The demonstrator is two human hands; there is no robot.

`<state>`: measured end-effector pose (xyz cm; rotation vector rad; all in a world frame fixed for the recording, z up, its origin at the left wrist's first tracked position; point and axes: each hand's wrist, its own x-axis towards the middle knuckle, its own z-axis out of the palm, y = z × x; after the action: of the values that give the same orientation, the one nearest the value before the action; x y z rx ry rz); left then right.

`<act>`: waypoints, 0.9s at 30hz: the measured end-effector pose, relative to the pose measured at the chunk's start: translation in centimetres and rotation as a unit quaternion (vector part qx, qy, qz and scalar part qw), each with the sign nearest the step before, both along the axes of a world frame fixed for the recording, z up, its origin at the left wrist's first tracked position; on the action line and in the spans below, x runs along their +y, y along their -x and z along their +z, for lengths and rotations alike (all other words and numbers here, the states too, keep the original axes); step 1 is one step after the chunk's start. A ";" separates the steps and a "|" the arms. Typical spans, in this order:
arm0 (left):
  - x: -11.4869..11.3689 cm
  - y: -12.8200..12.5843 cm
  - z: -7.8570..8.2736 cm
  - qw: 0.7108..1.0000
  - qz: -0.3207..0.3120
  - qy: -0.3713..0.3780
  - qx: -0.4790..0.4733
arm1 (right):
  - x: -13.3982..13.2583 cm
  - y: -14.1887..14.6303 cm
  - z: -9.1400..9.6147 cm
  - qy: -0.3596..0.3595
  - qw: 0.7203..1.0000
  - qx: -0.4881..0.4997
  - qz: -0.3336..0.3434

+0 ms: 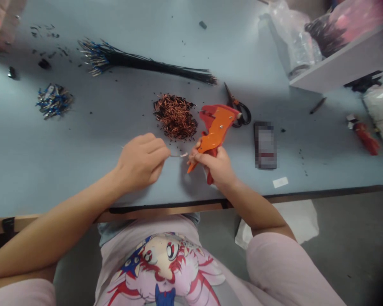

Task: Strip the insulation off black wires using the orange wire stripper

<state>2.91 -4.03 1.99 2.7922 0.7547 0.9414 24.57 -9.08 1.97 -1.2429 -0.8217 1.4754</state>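
My left hand (143, 161) is closed on a thin wire (178, 155), whose pale end sticks out to the right beyond the fingertips. Most of the wire is hidden inside the fist. Wrapped around its handles, my right hand (217, 165) holds an orange and red wire stripper (217, 127), with the jaws pointing up and left. A small gap separates the wire's end from my right fingertips. Just above both hands lies a heap of copper and black wire clippings (175, 115).
A bundle of dark wires (150, 63) with blue terminals lies farther back. At left is a pile of blue terminals (54, 100). Scissors (242, 111) lie behind the stripper, with a phone (265, 145) at right. A grey shelf (341, 63) holds plastic bags.
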 end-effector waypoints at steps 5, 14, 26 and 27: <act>1.7 1.6 0.0 0.976 0.156 0.068 -0.137 | 1.4 -1.4 0.6 0.008 1.000 0.019 -0.013; 0.9 0.6 -0.4 0.969 0.159 0.127 -0.139 | 0.5 -1.1 0.4 0.068 0.994 0.003 0.086; 1.0 0.8 -0.4 0.962 0.168 0.133 -0.167 | -0.4 -0.4 -0.1 0.136 0.962 0.100 0.213; 1.0 0.8 -0.5 0.962 0.166 0.133 -0.170 | -0.5 -0.4 -0.2 0.133 0.961 0.102 0.219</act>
<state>2.14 -3.06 1.53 2.2322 1.2086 1.2247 24.99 -9.56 1.81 -1.1173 -0.8084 2.0927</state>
